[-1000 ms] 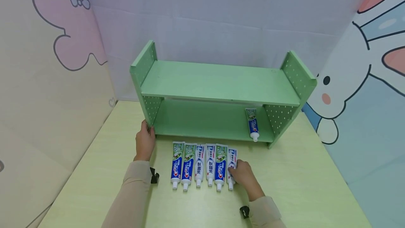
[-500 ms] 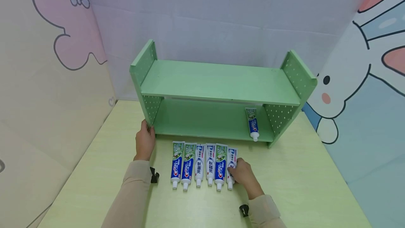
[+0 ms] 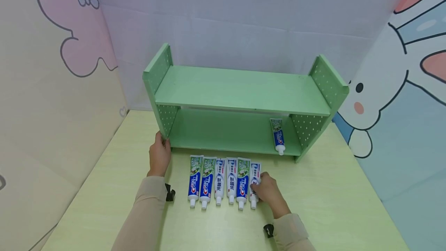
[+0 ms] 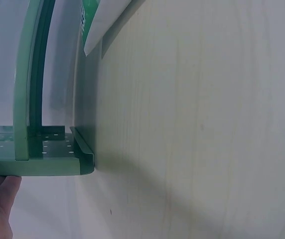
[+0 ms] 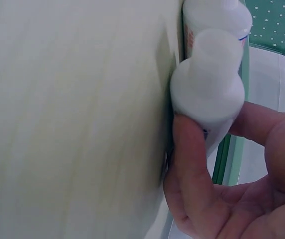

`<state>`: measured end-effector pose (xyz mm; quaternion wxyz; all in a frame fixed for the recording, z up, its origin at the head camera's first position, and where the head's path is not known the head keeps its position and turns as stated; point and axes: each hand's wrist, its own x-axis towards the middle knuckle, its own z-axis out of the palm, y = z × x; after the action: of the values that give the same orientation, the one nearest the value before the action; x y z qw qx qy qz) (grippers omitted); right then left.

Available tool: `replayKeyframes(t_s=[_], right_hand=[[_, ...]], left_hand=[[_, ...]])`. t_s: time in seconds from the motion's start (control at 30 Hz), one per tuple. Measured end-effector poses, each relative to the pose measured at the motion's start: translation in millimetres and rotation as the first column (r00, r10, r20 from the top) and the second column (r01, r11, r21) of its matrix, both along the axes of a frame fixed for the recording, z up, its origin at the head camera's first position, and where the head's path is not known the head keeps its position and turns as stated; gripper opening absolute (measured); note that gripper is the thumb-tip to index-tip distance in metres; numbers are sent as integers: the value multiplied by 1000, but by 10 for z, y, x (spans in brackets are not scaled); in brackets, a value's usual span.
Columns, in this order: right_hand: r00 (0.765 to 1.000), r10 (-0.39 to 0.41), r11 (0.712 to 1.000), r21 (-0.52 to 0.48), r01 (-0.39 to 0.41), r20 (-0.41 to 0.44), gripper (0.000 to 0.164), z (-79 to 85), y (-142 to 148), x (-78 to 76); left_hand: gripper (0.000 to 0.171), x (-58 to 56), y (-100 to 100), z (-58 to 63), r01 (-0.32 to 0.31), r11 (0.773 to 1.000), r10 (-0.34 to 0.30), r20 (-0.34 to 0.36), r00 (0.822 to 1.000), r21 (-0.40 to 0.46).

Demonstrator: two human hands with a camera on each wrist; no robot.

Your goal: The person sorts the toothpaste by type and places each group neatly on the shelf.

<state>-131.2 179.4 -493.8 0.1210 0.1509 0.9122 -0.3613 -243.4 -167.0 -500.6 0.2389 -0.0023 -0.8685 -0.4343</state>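
In the head view my left hand point(image 3: 159, 156) grips the lower left side panel of a green two-tier shelf point(image 3: 240, 90). The left wrist view has the thumb and fingers on either face of that panel point(image 4: 48, 167). My right hand point(image 3: 270, 191) pinches a white toothpaste tube point(image 3: 255, 171) at the right end of a row lying on the table. Close up in the right wrist view, thumb and fingers hold this tube just behind its white cap point(image 5: 214, 64). Directly left of it lies a blue-and-green Crest toothpaste tube point(image 3: 242, 183).
Farther left in the row are two white tubes, one of them a white toothpaste tube point(image 3: 219, 181), and two Crest tubes, including the leftmost Crest tube point(image 3: 195, 181). Another Crest tube point(image 3: 278, 134) lies on the shelf's lower tier, at the right. Table point(image 3: 331, 204) surface extends both sides.
The white tube in my right hand has shifted very slightly left, toward the neighbouring Crest tube. My left hand stays on the shelf panel.
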Motion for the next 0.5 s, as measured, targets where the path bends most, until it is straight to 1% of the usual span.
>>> replayKeyframes(t_s=[0.23,0.5], right_hand=[[1000,-14,999,28,14,-23,55,3,31,-1],[999,-45,999,-5,45,-19,59,45,43,-3]], left_hand=[[36,5,-1,-2,5,1000,-5,-3,1000,-1],[37,9,-4,21,5,1000,-5,9,1000,3]])
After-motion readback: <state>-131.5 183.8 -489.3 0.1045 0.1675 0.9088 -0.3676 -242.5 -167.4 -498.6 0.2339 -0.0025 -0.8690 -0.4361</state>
